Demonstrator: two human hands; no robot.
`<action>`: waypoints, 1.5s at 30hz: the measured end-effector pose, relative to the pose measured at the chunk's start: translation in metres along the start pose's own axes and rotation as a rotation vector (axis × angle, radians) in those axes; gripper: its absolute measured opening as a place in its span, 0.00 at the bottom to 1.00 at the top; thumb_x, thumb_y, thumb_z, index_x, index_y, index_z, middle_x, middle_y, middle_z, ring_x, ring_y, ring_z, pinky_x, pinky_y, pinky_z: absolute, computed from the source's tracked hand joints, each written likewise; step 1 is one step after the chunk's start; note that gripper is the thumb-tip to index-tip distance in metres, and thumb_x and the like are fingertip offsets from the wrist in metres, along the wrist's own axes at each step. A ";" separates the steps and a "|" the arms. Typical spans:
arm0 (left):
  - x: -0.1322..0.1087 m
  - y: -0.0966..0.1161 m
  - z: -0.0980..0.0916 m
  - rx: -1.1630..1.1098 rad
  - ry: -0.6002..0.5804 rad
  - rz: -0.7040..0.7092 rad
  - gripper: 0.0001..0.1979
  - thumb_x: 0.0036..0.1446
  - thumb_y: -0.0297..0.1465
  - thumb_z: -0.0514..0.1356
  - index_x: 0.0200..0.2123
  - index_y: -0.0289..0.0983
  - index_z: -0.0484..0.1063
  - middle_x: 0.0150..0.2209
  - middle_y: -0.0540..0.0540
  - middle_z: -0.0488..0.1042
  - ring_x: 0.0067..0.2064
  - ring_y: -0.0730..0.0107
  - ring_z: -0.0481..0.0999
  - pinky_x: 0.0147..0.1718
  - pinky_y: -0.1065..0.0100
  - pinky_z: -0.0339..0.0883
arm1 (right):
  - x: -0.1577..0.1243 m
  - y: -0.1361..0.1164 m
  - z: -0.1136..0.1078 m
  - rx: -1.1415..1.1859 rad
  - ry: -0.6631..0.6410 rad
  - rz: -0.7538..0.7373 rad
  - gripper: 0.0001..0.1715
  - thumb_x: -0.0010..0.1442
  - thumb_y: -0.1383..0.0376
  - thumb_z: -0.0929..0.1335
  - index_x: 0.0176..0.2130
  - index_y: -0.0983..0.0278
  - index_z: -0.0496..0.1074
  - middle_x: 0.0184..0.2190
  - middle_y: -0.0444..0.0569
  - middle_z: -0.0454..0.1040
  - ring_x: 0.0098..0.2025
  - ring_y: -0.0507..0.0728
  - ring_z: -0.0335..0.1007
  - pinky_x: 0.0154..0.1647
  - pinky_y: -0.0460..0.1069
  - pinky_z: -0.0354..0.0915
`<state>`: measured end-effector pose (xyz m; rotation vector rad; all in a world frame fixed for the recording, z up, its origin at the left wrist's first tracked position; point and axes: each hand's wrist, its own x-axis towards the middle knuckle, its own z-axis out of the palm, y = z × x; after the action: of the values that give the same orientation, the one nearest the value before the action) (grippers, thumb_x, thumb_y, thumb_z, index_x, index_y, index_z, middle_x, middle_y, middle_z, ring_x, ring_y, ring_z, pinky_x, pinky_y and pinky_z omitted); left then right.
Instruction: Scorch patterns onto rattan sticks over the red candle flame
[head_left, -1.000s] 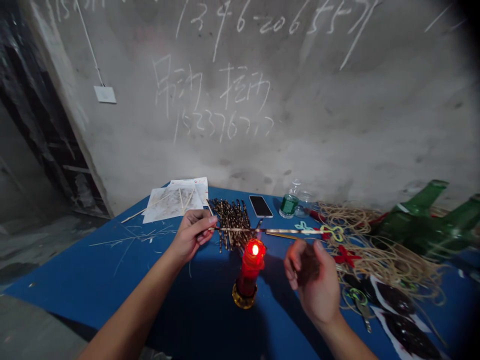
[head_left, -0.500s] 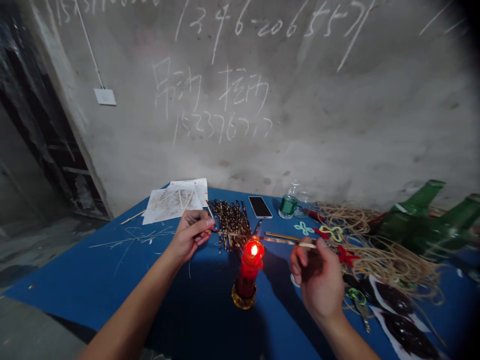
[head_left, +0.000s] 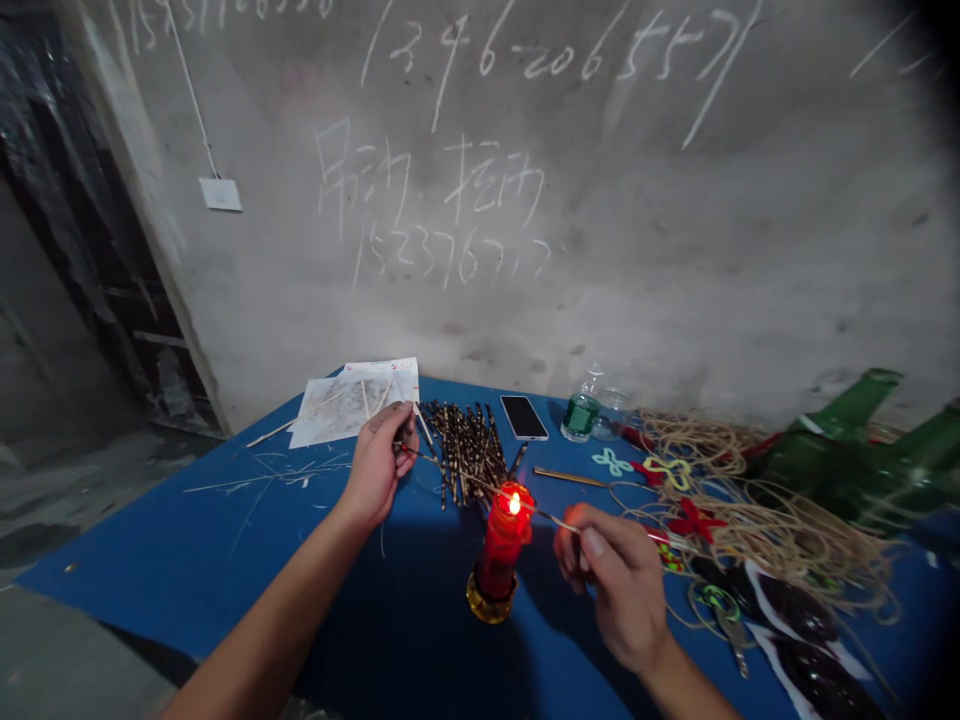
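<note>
A red candle on a golden base burns in front of me. A thin brown strand stretches between my hands and passes at the flame; whether it is a stick or a cord I cannot tell. My left hand pinches its far left end beside a pile of dark, burnt-looking sticks. To the right of the candle, my right hand grips the other end between thumb and fingers, lower than the left. A white-and-red thin item pokes out behind my right hand.
Smudged paper sheets with pale sticks lie back left on the blue table. A phone, a small bottle and a golden stick stand or lie behind the candle. Coiled cord and green bottles crowd the right.
My right hand has moved down and slightly left, closer to the candle; my left hand has risen a little. The strand now slants down to the right across the flame.
</note>
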<state>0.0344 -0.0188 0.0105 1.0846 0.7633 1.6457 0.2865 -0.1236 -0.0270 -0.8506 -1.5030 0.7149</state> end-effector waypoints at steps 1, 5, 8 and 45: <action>0.001 -0.001 -0.001 -0.006 0.025 0.001 0.18 0.61 0.42 0.68 0.28 0.37 0.67 0.19 0.56 0.61 0.17 0.82 0.54 0.13 0.78 0.44 | 0.000 -0.001 0.000 -0.019 -0.007 -0.007 0.31 0.73 0.49 0.66 0.23 0.61 0.71 0.19 0.45 0.67 0.20 0.53 0.61 0.21 0.49 0.55; 0.004 -0.005 -0.003 -0.005 0.079 0.025 0.19 0.60 0.44 0.70 0.29 0.37 0.69 0.19 0.56 0.61 0.17 0.82 0.56 0.14 0.78 0.45 | 0.001 -0.002 0.001 -0.047 -0.021 -0.032 0.31 0.74 0.50 0.66 0.23 0.61 0.70 0.18 0.44 0.66 0.20 0.53 0.61 0.22 0.49 0.55; 0.005 -0.006 -0.004 0.000 0.102 0.050 0.20 0.62 0.46 0.68 0.30 0.37 0.70 0.19 0.56 0.62 0.17 0.82 0.55 0.14 0.78 0.45 | 0.000 0.000 0.001 -0.050 -0.032 -0.037 0.30 0.74 0.50 0.65 0.23 0.61 0.69 0.19 0.44 0.67 0.20 0.53 0.61 0.22 0.49 0.56; -0.003 -0.008 0.000 0.076 -0.020 -0.012 0.27 0.62 0.56 0.61 0.52 0.41 0.71 0.28 0.52 0.74 0.16 0.79 0.64 0.14 0.75 0.44 | 0.002 -0.002 0.004 -0.212 -0.070 -0.163 0.26 0.73 0.58 0.68 0.24 0.61 0.70 0.18 0.42 0.67 0.19 0.51 0.61 0.23 0.48 0.56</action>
<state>0.0375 -0.0193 0.0029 1.1459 0.8238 1.6045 0.2821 -0.1231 -0.0247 -0.8563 -1.7117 0.4749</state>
